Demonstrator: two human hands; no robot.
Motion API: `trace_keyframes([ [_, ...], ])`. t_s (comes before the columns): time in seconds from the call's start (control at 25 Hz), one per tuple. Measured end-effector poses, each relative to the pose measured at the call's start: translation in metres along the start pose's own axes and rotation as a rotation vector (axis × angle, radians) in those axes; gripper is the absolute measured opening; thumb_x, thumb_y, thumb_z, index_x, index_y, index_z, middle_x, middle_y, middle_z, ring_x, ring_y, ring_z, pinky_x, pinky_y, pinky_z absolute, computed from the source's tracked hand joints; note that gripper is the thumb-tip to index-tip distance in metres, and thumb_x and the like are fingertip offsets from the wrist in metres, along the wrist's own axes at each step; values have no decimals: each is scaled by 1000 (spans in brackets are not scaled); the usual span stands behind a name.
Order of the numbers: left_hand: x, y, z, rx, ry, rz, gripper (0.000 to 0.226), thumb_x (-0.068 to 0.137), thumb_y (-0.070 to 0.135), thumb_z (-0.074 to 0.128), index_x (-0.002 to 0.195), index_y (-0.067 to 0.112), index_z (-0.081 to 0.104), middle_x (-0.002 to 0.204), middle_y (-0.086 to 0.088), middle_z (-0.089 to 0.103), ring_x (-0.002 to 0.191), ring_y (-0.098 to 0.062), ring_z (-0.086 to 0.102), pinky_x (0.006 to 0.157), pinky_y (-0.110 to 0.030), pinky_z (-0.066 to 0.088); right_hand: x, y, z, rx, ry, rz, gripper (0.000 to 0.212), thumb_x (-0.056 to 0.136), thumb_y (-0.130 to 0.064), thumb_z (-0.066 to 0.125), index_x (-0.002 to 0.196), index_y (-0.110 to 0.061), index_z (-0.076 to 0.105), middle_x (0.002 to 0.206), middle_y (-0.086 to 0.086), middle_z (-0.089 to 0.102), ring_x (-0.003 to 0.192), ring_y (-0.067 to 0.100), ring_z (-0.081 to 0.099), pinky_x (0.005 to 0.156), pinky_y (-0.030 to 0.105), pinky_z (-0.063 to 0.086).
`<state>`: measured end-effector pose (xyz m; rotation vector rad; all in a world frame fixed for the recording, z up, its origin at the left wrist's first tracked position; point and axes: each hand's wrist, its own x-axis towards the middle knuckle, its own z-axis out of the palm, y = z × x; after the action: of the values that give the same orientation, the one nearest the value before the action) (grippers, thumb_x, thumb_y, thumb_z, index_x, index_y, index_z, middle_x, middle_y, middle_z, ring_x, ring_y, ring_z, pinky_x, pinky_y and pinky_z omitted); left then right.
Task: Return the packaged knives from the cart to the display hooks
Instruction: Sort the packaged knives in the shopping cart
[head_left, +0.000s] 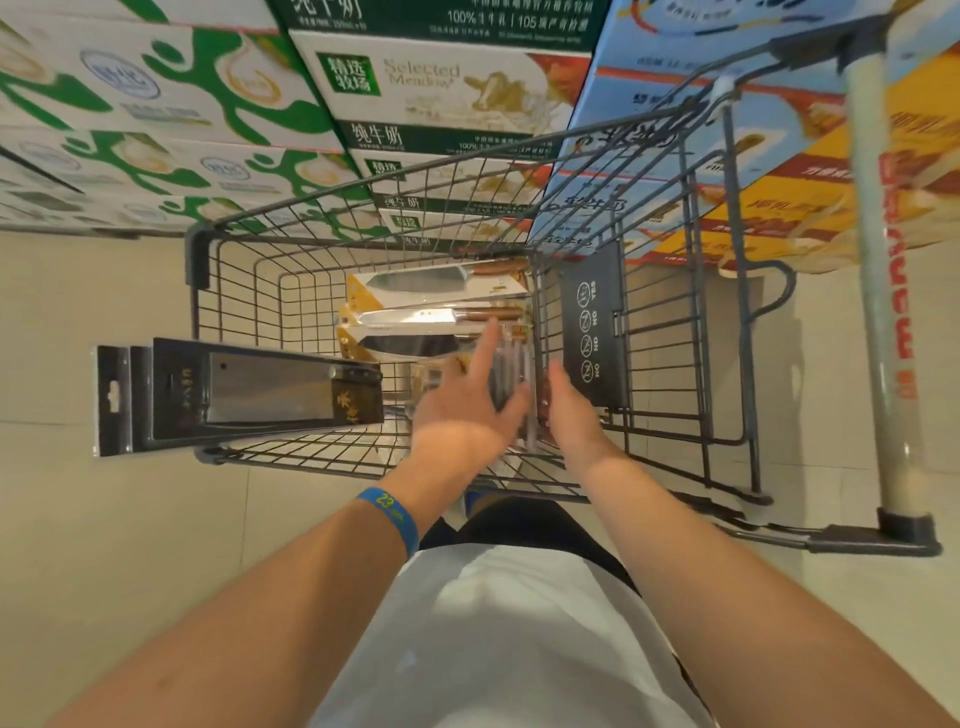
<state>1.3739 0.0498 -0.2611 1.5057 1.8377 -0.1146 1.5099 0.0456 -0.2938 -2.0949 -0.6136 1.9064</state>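
Note:
Both my hands reach down into the wire cart (208, 249). Between them stands a clear-packaged knife set (511, 364), on edge and blurred. My right hand (569, 415) grips its right edge with curled fingers. My left hand (467, 405) lies against its left side, forefinger straight and thumb spread over it. Deeper in the basket lie packaged knives with wooden handles on yellow cards: one at the far end (431, 283), one below it (415, 319), and a dark-bladed one (410, 347). A black-boxed cleaver (249, 395) rests across the cart's left rim.
Stacked milk cartons (441, 88) fill the shelving beyond the cart. Blue and orange boxes (675, 130) are on the right. The cart's handle bar (878, 312) runs down the right side, with a black child-seat flap (592, 327) inside. Beige tile floor surrounds the cart. No display hooks are in view.

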Motion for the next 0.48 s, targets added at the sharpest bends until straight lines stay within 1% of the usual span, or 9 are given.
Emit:
trace_keyframes([
  [0.04,-1,6,11,-51,-26,25,81,88,78,31,139,65,-31,146,-9,49,106,-39,67,85,-46,55,-9,1,-11,40,42,-65,50,92,-79,30,115,-53,66,110,-16,63,109,10,56,103,40,41],
  [0.08,-1,10,23,-86,-54,37,80,89,77,30,142,62,-28,138,-8,57,103,-35,68,88,-48,56,-19,-2,-23,35,130,-133,44,93,-78,29,102,-59,67,107,-18,64,107,10,59,95,39,45],
  [0.12,-1,13,34,-100,-90,47,78,93,72,32,148,56,-21,133,-6,61,102,-33,68,90,-48,56,-28,-5,-35,18,264,-181,40,96,-75,29,98,-59,65,102,-21,62,104,10,60,88,37,47],
  [0.16,-1,14,45,-97,-138,62,75,97,63,37,153,50,-10,132,-5,63,104,-32,67,91,-47,55,-36,-7,-47,-32,407,-222,34,100,-68,31,104,-55,62,100,-23,60,103,12,61,85,37,48],
  [0.2,1,15,55,-93,-192,83,71,99,52,43,156,44,3,134,-6,61,109,-33,66,92,-46,52,-41,-8,-56,-125,512,-261,27,104,-59,35,116,-49,58,102,-21,61,107,15,62,87,40,50],
  [0.28,6,13,68,-107,-248,111,59,99,39,52,152,35,27,139,-8,54,118,-37,60,94,-44,49,-46,-13,-64,-380,578,-279,35,108,-36,43,142,-33,48,126,-7,65,122,23,61,97,47,52],
  [0.36,8,8,75,-110,-253,108,58,97,37,56,150,32,33,144,-7,49,122,-37,57,97,-45,49,-49,-17,-63,-487,563,-232,48,108,-24,44,155,-30,36,147,0,55,133,26,55,105,47,49],
  [0.44,9,2,78,-123,-249,119,61,98,39,56,153,31,33,147,-6,49,124,-33,58,101,-45,47,-55,-19,-67,-594,603,-222,51,107,-22,46,156,-27,36,150,2,51,133,27,53,102,44,49],
  [0.48,10,-2,79,-147,-236,133,60,98,40,55,154,30,34,147,-6,51,124,-31,58,103,-43,47,-60,-20,-70,-703,648,-293,49,105,-20,48,153,-23,41,146,5,54,129,27,56,97,43,50],
])
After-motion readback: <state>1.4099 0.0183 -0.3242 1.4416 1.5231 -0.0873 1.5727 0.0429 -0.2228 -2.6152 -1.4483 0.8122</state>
